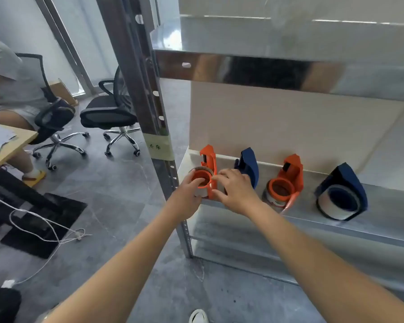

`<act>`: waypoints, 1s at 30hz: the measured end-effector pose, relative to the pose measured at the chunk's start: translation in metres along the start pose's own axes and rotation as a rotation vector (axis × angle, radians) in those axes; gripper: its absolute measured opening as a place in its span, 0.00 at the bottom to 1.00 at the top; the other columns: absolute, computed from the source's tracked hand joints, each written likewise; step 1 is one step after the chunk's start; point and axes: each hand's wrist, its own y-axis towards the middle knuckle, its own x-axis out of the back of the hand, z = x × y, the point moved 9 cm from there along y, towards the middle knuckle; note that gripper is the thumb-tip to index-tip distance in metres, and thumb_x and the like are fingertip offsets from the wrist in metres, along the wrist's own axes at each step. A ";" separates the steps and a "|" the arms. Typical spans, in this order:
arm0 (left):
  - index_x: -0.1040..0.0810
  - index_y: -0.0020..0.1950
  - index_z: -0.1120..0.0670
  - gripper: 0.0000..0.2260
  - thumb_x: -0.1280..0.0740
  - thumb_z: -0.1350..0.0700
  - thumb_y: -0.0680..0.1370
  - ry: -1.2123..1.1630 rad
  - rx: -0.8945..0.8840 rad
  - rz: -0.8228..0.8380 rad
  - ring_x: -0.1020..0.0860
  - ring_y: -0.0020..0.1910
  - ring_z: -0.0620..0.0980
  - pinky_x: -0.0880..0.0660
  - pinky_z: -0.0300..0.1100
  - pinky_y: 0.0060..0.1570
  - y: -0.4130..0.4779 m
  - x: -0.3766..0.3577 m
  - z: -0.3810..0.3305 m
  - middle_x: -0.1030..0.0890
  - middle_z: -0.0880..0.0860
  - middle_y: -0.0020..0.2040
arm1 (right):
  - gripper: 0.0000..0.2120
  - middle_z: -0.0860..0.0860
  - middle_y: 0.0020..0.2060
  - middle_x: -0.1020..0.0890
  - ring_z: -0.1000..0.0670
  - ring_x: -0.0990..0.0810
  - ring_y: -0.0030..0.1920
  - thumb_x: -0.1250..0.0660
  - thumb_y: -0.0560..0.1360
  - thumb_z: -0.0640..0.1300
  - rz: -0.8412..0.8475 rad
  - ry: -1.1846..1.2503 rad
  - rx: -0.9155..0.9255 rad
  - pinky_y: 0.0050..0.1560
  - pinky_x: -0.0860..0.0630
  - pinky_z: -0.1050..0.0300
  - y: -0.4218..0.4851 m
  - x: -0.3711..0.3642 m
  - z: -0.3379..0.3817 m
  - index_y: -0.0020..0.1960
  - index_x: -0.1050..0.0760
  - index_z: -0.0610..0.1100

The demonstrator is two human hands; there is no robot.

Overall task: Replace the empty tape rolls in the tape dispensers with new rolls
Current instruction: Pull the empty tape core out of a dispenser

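Clearly the left hand (186, 195) pinches the roll (197, 169) on the orange dispenser (209, 157); the right hand (236, 192) pinches its frame just beside. A skewed pull could drag it off the shelf (289, 221) beneath.

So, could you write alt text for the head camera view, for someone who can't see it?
The left hand grips the roll in the leftmost orange tape dispenser on a metal shelf; the right hand holds its frame. Three more dispensers, blue, orange, blue, stand alongside.
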 end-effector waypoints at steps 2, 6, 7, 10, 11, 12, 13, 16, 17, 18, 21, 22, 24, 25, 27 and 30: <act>0.27 0.65 0.54 0.17 0.37 0.63 0.76 0.036 -0.016 0.021 0.27 0.64 0.52 0.27 0.42 0.60 0.006 -0.002 -0.002 0.33 0.48 0.71 | 0.19 0.51 0.64 0.27 0.48 0.32 0.66 0.38 0.78 0.54 -0.011 -0.018 0.000 0.64 0.36 0.46 0.004 0.000 -0.001 0.68 0.30 0.51; 0.25 0.63 0.54 0.14 0.40 0.62 0.79 0.118 0.037 0.081 0.24 0.59 0.54 0.26 0.43 0.58 0.011 -0.014 0.008 0.24 0.52 0.64 | 0.17 0.51 0.61 0.24 0.47 0.31 0.64 0.39 0.79 0.54 0.023 -0.060 0.009 0.62 0.37 0.46 0.012 -0.004 -0.003 0.66 0.28 0.53; 0.24 0.62 0.53 0.14 0.40 0.61 0.79 0.136 0.042 0.075 0.22 0.56 0.53 0.24 0.44 0.55 0.012 -0.014 0.010 0.22 0.53 0.60 | 0.16 0.51 0.61 0.23 0.47 0.31 0.64 0.40 0.79 0.54 0.034 -0.065 0.010 0.62 0.37 0.46 0.013 -0.004 -0.003 0.66 0.28 0.53; 0.23 0.58 0.54 0.10 0.40 0.59 0.79 0.181 0.063 0.049 0.22 0.50 0.53 0.22 0.48 0.51 0.015 -0.012 0.012 0.20 0.53 0.54 | 0.15 0.52 0.59 0.20 0.46 0.30 0.62 0.40 0.79 0.53 0.054 -0.050 0.016 0.62 0.38 0.44 0.015 -0.004 -0.005 0.65 0.28 0.53; 0.22 0.56 0.55 0.09 0.39 0.58 0.79 0.189 0.073 0.041 0.22 0.49 0.53 0.22 0.49 0.49 0.016 -0.011 0.013 0.20 0.54 0.53 | 0.15 0.51 0.59 0.20 0.46 0.29 0.62 0.40 0.79 0.53 0.058 -0.040 0.019 0.62 0.38 0.44 0.015 -0.005 -0.005 0.64 0.28 0.53; 0.22 0.54 0.56 0.09 0.39 0.58 0.79 0.197 0.085 0.035 0.22 0.48 0.54 0.22 0.50 0.48 0.017 -0.010 0.012 0.20 0.54 0.52 | 0.14 0.51 0.58 0.20 0.46 0.29 0.62 0.39 0.79 0.53 0.057 -0.034 0.024 0.63 0.38 0.43 0.015 -0.004 -0.005 0.64 0.28 0.53; 0.22 0.53 0.57 0.08 0.39 0.57 0.78 0.208 0.094 0.028 0.22 0.47 0.54 0.23 0.50 0.47 0.018 -0.009 0.013 0.20 0.55 0.50 | 0.14 0.51 0.57 0.20 0.47 0.29 0.61 0.39 0.79 0.52 0.056 -0.035 0.028 0.63 0.39 0.43 0.016 -0.003 -0.006 0.63 0.28 0.53; 0.23 0.49 0.58 0.06 0.38 0.58 0.77 0.231 0.115 0.007 0.23 0.46 0.55 0.23 0.50 0.44 0.019 -0.006 0.018 0.20 0.54 0.48 | 0.12 0.50 0.54 0.20 0.47 0.28 0.60 0.37 0.78 0.54 0.058 -0.067 0.039 0.62 0.39 0.44 0.018 0.004 -0.014 0.59 0.26 0.52; 0.23 0.49 0.58 0.06 0.38 0.59 0.76 0.230 0.118 -0.003 0.23 0.46 0.55 0.23 0.50 0.44 0.019 -0.005 0.021 0.21 0.54 0.48 | 0.12 0.50 0.53 0.20 0.47 0.28 0.59 0.37 0.77 0.54 0.059 -0.085 0.038 0.61 0.39 0.45 0.019 0.006 -0.020 0.58 0.26 0.52; 0.23 0.49 0.58 0.06 0.38 0.59 0.76 0.230 0.124 -0.008 0.23 0.46 0.55 0.23 0.50 0.44 0.018 -0.003 0.024 0.20 0.53 0.48 | 0.12 0.50 0.52 0.20 0.48 0.28 0.59 0.37 0.77 0.55 0.066 -0.094 0.031 0.61 0.40 0.46 0.020 0.008 -0.027 0.57 0.26 0.53; 0.22 0.49 0.59 0.06 0.37 0.60 0.77 0.221 0.128 -0.012 0.22 0.47 0.55 0.24 0.49 0.44 0.017 -0.001 0.028 0.20 0.53 0.49 | 0.11 0.52 0.52 0.20 0.49 0.28 0.60 0.36 0.76 0.56 0.082 -0.074 -0.002 0.61 0.40 0.48 0.021 0.014 -0.049 0.57 0.25 0.56; 0.22 0.49 0.59 0.05 0.37 0.60 0.77 0.213 0.123 -0.015 0.22 0.47 0.54 0.24 0.48 0.44 0.017 -0.001 0.028 0.20 0.53 0.49 | 0.11 0.53 0.52 0.20 0.50 0.28 0.59 0.35 0.76 0.56 0.079 -0.065 -0.004 0.61 0.41 0.48 0.021 0.015 -0.052 0.56 0.25 0.56; 0.21 0.49 0.58 0.06 0.37 0.60 0.77 0.187 0.109 -0.030 0.22 0.48 0.53 0.24 0.47 0.45 0.016 0.000 0.027 0.19 0.52 0.50 | 0.10 0.53 0.51 0.20 0.50 0.27 0.59 0.35 0.76 0.56 0.061 -0.051 0.001 0.61 0.41 0.49 0.020 0.016 -0.055 0.56 0.25 0.57; 0.21 0.49 0.58 0.05 0.37 0.60 0.77 0.177 0.107 -0.036 0.22 0.48 0.53 0.24 0.47 0.45 0.015 0.001 0.026 0.19 0.52 0.50 | 0.10 0.54 0.50 0.20 0.51 0.27 0.58 0.35 0.76 0.56 0.050 -0.044 0.004 0.61 0.41 0.49 0.020 0.015 -0.054 0.56 0.25 0.57; 0.21 0.48 0.59 0.05 0.36 0.61 0.77 0.173 0.109 -0.039 0.23 0.47 0.53 0.24 0.47 0.44 0.015 0.001 0.027 0.20 0.53 0.50 | 0.09 0.54 0.49 0.20 0.51 0.26 0.57 0.35 0.76 0.56 0.032 -0.028 0.010 0.60 0.42 0.50 0.020 0.015 -0.054 0.55 0.25 0.56; 0.22 0.48 0.59 0.05 0.37 0.61 0.77 0.183 0.081 -0.047 0.23 0.47 0.53 0.23 0.48 0.45 0.015 0.003 0.024 0.21 0.53 0.50 | 0.09 0.54 0.48 0.19 0.50 0.26 0.56 0.35 0.76 0.55 0.029 -0.019 0.012 0.61 0.42 0.51 0.020 0.013 -0.054 0.55 0.25 0.56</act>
